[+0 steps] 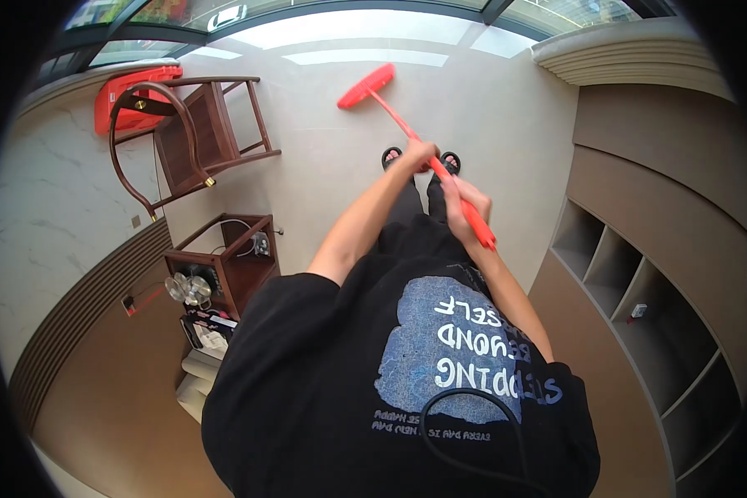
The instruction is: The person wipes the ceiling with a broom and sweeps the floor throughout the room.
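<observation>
A red broom [408, 126] slants across in front of my body. Its wide red head [367, 85] rests on the pale floor [332, 158], ahead and a little to the left. My left hand [421, 155] is wrapped round the handle partway down, just above my feet. Closer to my body, my right hand [469, 203] grips the thicker upper part of the handle, and the handle's end sticks out past it. Both hands are closed on the same broom.
To the left, a dark wooden chair [195, 137] stands before a red plastic object [137, 100]. Behind it is a wooden stand [245, 257] with a small fan-like device [188, 289]. Open shelving [639, 290] lines the right side. Windows [307, 12] run along the front.
</observation>
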`<action>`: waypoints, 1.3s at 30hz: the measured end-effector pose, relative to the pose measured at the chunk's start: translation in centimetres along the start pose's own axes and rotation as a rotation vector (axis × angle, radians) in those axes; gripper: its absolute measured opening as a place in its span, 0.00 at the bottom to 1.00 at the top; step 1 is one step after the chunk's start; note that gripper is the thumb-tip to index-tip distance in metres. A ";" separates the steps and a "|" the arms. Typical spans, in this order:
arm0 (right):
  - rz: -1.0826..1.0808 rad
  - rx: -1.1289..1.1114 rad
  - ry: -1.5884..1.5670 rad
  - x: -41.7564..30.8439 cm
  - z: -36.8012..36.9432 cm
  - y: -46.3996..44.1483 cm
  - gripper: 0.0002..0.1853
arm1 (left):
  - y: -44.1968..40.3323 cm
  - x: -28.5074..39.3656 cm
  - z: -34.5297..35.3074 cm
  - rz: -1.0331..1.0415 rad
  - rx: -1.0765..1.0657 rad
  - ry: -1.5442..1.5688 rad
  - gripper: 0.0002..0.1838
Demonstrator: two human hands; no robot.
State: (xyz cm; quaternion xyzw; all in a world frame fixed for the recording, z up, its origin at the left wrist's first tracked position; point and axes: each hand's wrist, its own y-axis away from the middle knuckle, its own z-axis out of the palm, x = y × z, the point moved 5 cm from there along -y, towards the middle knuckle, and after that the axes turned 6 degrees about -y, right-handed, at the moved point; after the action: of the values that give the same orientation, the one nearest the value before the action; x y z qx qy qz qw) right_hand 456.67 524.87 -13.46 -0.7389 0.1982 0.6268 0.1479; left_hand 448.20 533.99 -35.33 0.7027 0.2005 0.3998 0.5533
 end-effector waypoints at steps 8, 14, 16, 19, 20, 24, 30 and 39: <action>-0.219 0.055 -0.093 -2.1 -6.6 3.9 0.13 | 8.0 0.7 5.1 0.234 0.160 0.215 0.04; -0.500 0.007 -0.007 -5.4 -0.2 -3.6 0.08 | 5.2 5.8 -2.9 0.308 0.239 0.342 0.05; -0.399 -0.070 0.017 -2.9 4.1 -7.2 0.10 | 3.4 8.9 -7.6 0.356 0.278 0.229 0.05; -0.414 -0.182 -0.018 -0.3 9.9 -10.6 0.13 | -3.5 9.5 -14.1 0.241 0.188 0.181 0.04; -0.447 -0.240 -0.005 0.0 11.1 -10.8 0.13 | -4.2 9.2 -15.2 0.168 0.142 0.167 0.05; -0.382 -0.244 0.008 0.5 11.7 -9.7 0.10 | -3.5 7.8 -15.1 0.133 0.183 0.065 0.06; -0.157 -0.100 0.031 1.1 3.0 -3.3 0.10 | -4.5 0.9 -3.6 0.222 0.162 0.035 0.05; -0.451 -0.151 -0.022 -3.4 -3.8 1.5 0.12 | -0.1 -1.8 4.5 -0.296 0.042 0.936 0.15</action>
State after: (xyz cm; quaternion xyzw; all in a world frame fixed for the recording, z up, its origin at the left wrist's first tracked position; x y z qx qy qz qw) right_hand 458.81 522.14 -9.46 -0.7666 -0.0209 0.5988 0.2309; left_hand 450.64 529.92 -36.39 0.4225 0.5335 0.5856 0.4404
